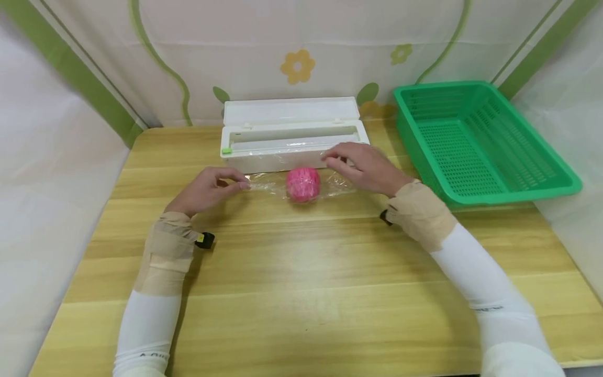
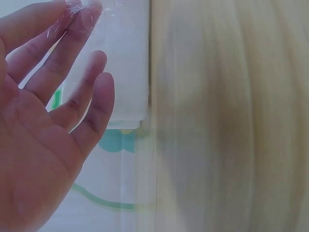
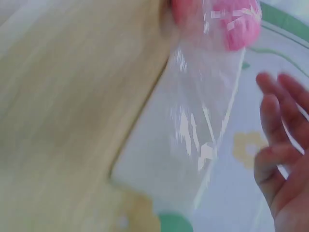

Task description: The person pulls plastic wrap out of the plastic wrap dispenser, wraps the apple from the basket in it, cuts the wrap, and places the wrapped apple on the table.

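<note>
A round, streaky pink, apple-like thing (image 1: 303, 185) sits in front of a white cling film box (image 1: 264, 164), with clear cling film (image 1: 270, 183) over it, stretching out to both sides. My left hand (image 1: 207, 188) pinches the film's left end between thumb and fingertips; the left wrist view shows the crinkled film (image 2: 73, 7) there. To the right, my right hand (image 1: 367, 166) hovers by the box's front edge. In the right wrist view its fingers (image 3: 273, 116) are loosely bent and hold nothing, apart from the shiny film.
The box's lid (image 1: 292, 110) stands raised at the back, and a white roll shows in its opening. A green plastic basket (image 1: 511, 199) stands at the back right of the wooden table (image 1: 301, 293). Behind everything hangs a flowered cloth (image 1: 330, 31).
</note>
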Available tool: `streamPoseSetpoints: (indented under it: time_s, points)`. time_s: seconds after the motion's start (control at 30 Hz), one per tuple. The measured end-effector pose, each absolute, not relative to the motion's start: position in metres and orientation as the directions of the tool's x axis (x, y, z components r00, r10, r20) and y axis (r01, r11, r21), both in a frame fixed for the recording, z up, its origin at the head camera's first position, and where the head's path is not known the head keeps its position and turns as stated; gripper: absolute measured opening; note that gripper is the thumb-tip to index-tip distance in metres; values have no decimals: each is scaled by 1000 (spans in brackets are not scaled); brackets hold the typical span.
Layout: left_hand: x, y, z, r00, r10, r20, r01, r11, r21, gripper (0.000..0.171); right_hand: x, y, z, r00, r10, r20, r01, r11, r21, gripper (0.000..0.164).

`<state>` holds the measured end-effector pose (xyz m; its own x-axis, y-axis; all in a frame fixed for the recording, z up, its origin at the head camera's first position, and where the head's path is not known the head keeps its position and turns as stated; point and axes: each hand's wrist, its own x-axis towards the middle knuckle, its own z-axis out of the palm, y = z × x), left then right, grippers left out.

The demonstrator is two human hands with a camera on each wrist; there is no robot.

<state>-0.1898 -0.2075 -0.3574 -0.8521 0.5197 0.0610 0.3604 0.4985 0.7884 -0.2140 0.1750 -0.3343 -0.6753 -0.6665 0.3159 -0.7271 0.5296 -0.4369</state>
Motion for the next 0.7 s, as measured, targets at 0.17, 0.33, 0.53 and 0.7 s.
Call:
streamPoseSetpoints:
  time_s: [0.17,0.33,0.53,0.7]
  points:
    - [-196,-208,-358,-840,538,72,384,495,779,18,-196,211,-342,-657,-724,209,-753,619,-223,48]
    - [-197,-211,-361,-858,509,63,362,514,778,15,-198,217,-368,-569,-787,238,-821,561,-108,45]
    - [-182,-203,-347,-872,488,40,328,521,788,17,-203,217,-383,-533,-758,375,-846,484,-225,19]
    - [-176,-197,-338,-867,495,47,335,512,791,18,-208,222,-385,-618,-685,386,-779,467,-418,16]
